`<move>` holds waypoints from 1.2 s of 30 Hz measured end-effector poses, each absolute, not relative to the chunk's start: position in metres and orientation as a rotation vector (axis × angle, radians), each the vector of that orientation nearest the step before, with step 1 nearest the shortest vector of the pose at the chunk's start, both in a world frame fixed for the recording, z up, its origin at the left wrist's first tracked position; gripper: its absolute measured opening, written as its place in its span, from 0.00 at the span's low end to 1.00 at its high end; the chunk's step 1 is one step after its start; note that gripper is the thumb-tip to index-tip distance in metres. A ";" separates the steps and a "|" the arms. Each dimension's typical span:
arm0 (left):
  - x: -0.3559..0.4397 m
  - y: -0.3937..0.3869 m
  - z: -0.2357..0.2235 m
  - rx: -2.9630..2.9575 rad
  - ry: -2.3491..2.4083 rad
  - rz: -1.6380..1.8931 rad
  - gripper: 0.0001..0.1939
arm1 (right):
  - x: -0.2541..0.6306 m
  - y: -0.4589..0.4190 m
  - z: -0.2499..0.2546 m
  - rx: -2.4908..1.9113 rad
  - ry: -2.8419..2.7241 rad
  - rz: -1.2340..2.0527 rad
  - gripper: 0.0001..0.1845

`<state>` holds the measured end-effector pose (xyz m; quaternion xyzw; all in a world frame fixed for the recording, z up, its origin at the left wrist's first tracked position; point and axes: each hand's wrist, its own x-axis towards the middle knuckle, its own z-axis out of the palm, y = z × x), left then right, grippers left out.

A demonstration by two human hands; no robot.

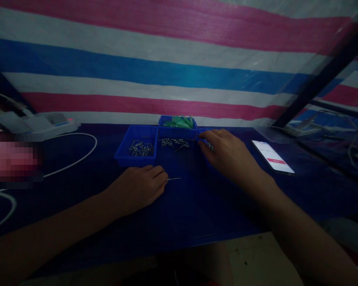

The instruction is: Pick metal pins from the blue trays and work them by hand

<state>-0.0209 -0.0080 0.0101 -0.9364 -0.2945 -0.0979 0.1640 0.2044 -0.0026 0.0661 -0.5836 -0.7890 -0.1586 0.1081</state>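
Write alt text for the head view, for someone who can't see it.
The person's left hand holds a thin metal pin at a blue table; the right hand is at the right blue bin. Loose metal pins lie between that bin and the left bin, which holds more; a smartphone lies at right.

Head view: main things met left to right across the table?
White device with red light → left blue bin → rear blue bin → right hand → phone.
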 end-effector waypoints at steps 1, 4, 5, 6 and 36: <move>-0.020 -0.008 0.010 -2.672 -0.852 -0.284 0.09 | 0.204 -0.002 0.066 -1.680 -2.317 -0.479 0.16; -0.020 -0.007 0.010 -2.685 -0.872 -0.304 0.10 | 0.207 0.003 0.067 -1.713 -2.275 -0.491 0.16; -0.020 -0.007 0.010 -2.689 -0.880 -0.313 0.10 | 0.208 0.004 0.066 -1.716 -2.264 -0.479 0.16; -0.020 -0.007 0.010 -2.690 -0.889 -0.326 0.10 | 0.208 0.005 0.066 -1.686 -2.268 -0.450 0.15; -0.016 0.001 0.002 -2.990 -0.906 -0.876 0.09 | 0.195 -0.001 0.018 -0.942 -2.693 0.428 0.11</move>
